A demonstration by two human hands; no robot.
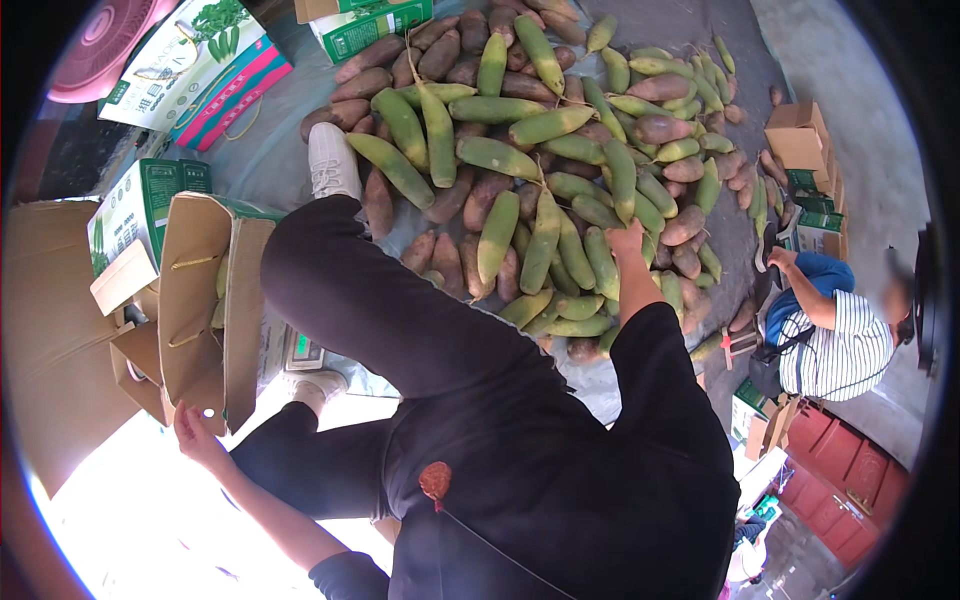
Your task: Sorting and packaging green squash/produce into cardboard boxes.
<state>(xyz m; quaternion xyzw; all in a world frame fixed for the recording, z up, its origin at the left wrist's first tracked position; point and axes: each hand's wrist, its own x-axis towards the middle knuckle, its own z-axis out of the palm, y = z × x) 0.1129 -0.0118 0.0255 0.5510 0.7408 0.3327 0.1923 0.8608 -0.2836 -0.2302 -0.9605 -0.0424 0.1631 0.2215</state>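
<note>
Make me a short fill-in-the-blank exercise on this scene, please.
1. The ____ hand is at the vegetable pile.
2. The left hand is beside an open box made of ____.
3. The shoe nearest the vegetables is ____.
4. The plastic basin at the upper left is ____.

Missing words: right; cardboard; white; pink.

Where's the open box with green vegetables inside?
In the head view, the open box is on the person's left, just above the left hand, beside the green-lit display.
</note>
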